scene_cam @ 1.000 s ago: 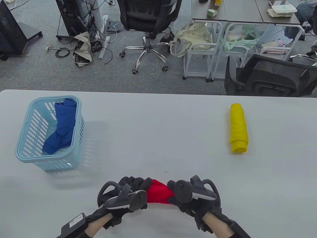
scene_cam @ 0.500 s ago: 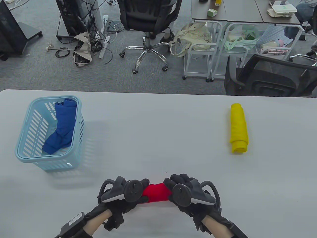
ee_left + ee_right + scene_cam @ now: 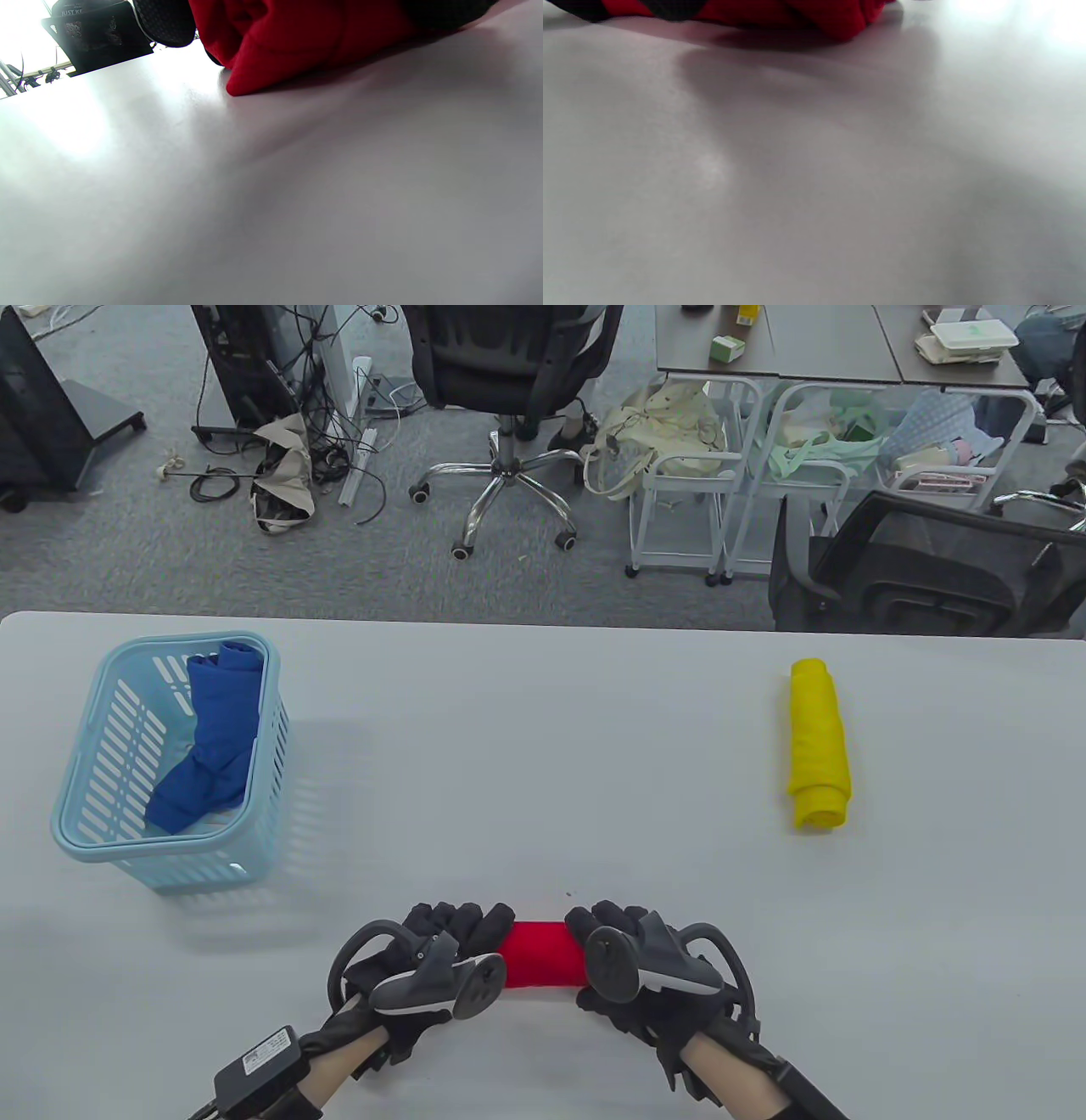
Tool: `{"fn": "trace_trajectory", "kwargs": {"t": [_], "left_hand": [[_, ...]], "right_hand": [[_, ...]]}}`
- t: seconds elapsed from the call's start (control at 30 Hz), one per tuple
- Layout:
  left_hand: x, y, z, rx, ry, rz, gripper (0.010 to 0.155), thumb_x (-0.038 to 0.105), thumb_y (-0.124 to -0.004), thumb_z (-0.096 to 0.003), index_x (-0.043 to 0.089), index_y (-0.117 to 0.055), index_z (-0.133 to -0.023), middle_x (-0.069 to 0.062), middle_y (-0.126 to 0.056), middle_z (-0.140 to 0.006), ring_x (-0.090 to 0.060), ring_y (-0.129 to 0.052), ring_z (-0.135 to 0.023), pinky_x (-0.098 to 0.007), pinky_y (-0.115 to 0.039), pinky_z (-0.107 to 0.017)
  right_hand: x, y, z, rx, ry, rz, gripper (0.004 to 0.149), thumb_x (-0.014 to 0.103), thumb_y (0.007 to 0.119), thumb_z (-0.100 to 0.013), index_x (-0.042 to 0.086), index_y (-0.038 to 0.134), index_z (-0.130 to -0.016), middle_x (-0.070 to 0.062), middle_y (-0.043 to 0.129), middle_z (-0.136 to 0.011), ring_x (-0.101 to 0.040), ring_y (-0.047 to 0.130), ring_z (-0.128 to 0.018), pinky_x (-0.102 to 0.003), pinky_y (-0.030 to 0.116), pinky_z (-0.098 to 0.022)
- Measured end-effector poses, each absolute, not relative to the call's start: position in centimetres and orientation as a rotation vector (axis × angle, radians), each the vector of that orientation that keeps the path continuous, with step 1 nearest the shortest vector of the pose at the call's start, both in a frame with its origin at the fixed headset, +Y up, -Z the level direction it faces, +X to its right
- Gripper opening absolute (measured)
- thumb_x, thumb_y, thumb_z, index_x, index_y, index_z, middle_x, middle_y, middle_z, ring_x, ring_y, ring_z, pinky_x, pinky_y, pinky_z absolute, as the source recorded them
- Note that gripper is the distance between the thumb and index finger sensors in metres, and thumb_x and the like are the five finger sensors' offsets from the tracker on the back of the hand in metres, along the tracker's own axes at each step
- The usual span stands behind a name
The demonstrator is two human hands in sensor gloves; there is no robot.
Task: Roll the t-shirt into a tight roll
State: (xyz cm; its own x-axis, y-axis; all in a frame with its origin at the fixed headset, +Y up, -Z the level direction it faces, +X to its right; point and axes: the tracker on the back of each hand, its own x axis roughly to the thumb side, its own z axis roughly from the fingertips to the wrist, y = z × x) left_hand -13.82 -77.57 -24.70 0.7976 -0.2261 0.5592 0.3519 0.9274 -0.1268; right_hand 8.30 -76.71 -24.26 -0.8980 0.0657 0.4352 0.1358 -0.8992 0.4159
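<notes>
The red t-shirt (image 3: 544, 955) lies on the white table (image 3: 594, 746) near its front edge, as a short roll running left to right. The left hand (image 3: 441, 954) covers the roll's left end and the right hand (image 3: 632, 963) covers its right end; only the middle section of red fabric shows between them. Both hands have their gloved fingers curled over the top of the roll, gripping it. In the left wrist view the red fabric (image 3: 297, 38) touches the table surface, with a pointed fold at its lower edge and a dark fingertip (image 3: 165, 21) beside it. In the right wrist view the roll (image 3: 797, 12) lies flat on the table, with dark glove parts across it.

Changes against the earlier frames:
- One second ago the visible red section was uneven and slanted, higher at the left. It now forms a straight, even band.
- The fingers of both hands now line up along the far side of the roll.
- The trackers on the hand backs have tilted toward the near edge.

A light blue basket (image 3: 85, 831) at the left holds a blue garment (image 3: 212, 729). A yellow roll (image 3: 818, 743) lies at the right, well apart from the hands. Both are unchanged
</notes>
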Motion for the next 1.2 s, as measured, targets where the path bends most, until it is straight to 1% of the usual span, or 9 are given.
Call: {"fn": "trace_trajectory", "kwargs": {"t": [0.3,0.43,0.63,0.83,0.9,1.0,1.07,1.13,1.2], "left_hand": [[-15.2,-76.6,-25.4,-0.157,-0.518,-0.297,0.082,0.065,-0.05,-0.0457,0.03,-0.018,-0.113,-0.002,-0.052,-0.121,-0.026,-0.069,-0.108,-0.049,-0.06,-0.081],[-17.0,-75.3,-26.0,-0.073,-0.428,-0.259,0.078,0.061,-0.049,-0.048,0.029,-0.021,-0.113,-0.003,-0.051,-0.121,-0.025,-0.068,-0.109,-0.047,-0.061,-0.081],[-18.4,-74.5,-26.3,-0.059,-0.373,-0.229,0.074,0.061,-0.05,-0.048,0.03,-0.033,-0.113,-0.003,-0.053,-0.121,-0.026,-0.069,-0.109,-0.048,-0.061,-0.08],[-17.8,-75.0,-26.1,-0.072,-0.397,-0.253,0.07,0.061,-0.05,-0.0479,0.033,-0.041,-0.112,-0.002,-0.055,-0.121,-0.026,-0.07,-0.108,-0.048,-0.062,-0.08],[-17.7,-75.0,-26.0,-0.067,-0.402,-0.261,0.07,0.06,-0.05,-0.0481,0.034,-0.04,-0.112,-0.002,-0.054,-0.121,-0.026,-0.07,-0.109,-0.048,-0.062,-0.08],[-17.8,-74.8,-26.0,-0.061,-0.395,-0.246,0.061,0.053,-0.047,-0.0513,0.036,-0.047,-0.11,0.001,-0.056,-0.121,-0.025,-0.069,-0.109,-0.047,-0.061,-0.08],[-17.9,-74.7,-26.0,-0.058,-0.39,-0.246,0.061,0.053,-0.048,-0.0513,0.037,-0.048,-0.11,0.001,-0.056,-0.121,-0.025,-0.068,-0.109,-0.047,-0.06,-0.08],[-18.0,-74.6,-26.0,-0.053,-0.384,-0.248,0.061,0.053,-0.048,-0.0511,0.037,-0.048,-0.11,0.001,-0.055,-0.121,-0.025,-0.067,-0.11,-0.047,-0.06,-0.081],[-18.1,-74.3,-25.9,-0.055,-0.385,-0.23,0.062,0.054,-0.048,-0.0507,0.037,-0.048,-0.11,0.001,-0.055,-0.121,-0.026,-0.067,-0.11,-0.047,-0.06,-0.08]], "right_hand": [[8.8,-75.9,-24.5,-0.512,-0.568,-2.941,0.082,0.056,0.061,-0.059,0.026,0.009,-0.115,-0.017,0.038,-0.12,-0.046,0.052,-0.11,-0.057,0.055,-0.072],[11.9,-75.5,-26.2,-0.211,-0.479,-2.939,0.081,0.06,0.06,-0.058,0.024,0.015,-0.116,-0.016,0.05,-0.117,-0.042,0.066,-0.104,-0.053,0.061,-0.069],[17.0,-75.3,-28.0,0.288,-0.426,-2.882,0.087,0.064,0.051,-0.058,0.007,0.021,-0.116,-0.02,0.066,-0.106,-0.037,0.085,-0.087,-0.049,0.071,-0.06],[18.3,-73.2,-27.2,0.394,-0.445,-2.936,0.09,0.064,0.042,-0.055,0.0,0.017,-0.114,-0.021,0.07,-0.103,-0.032,0.092,-0.077,-0.047,0.076,-0.054],[18.2,-72.1,-26.7,0.324,-0.367,-2.978,0.075,0.054,0.043,-0.059,0.014,0.018,-0.117,-0.025,0.051,-0.113,-0.039,0.08,-0.088,-0.05,0.068,-0.061],[17.3,-71.6,-25.7,-0.141,-0.453,-3.033,0.063,0.042,0.045,-0.062,0.027,0.019,-0.118,-0.018,0.013,-0.121,-0.051,0.027,-0.11,-0.063,0.037,-0.074],[16.6,-72.8,-25.7,-0.203,-0.551,-3.048,0.064,0.042,0.046,-0.062,0.022,0.023,-0.118,-0.017,0.017,-0.122,-0.051,0.019,-0.112,-0.063,0.036,-0.075],[15.9,-74.7,-26.2,-0.246,-0.778,-3.021,0.069,0.044,0.046,-0.061,0.015,0.019,-0.117,-0.019,-0.001,-0.115,-0.054,0.001,-0.105,-0.062,0.031,-0.074],[15.4,-75.1,-26.7,-0.218,-0.74,-2.969,0.071,0.042,0.044,-0.061,0.011,0.009,-0.115,-0.02,-0.01,-0.111,-0.054,-0.007,-0.102,-0.062,0.025,-0.074]]}}
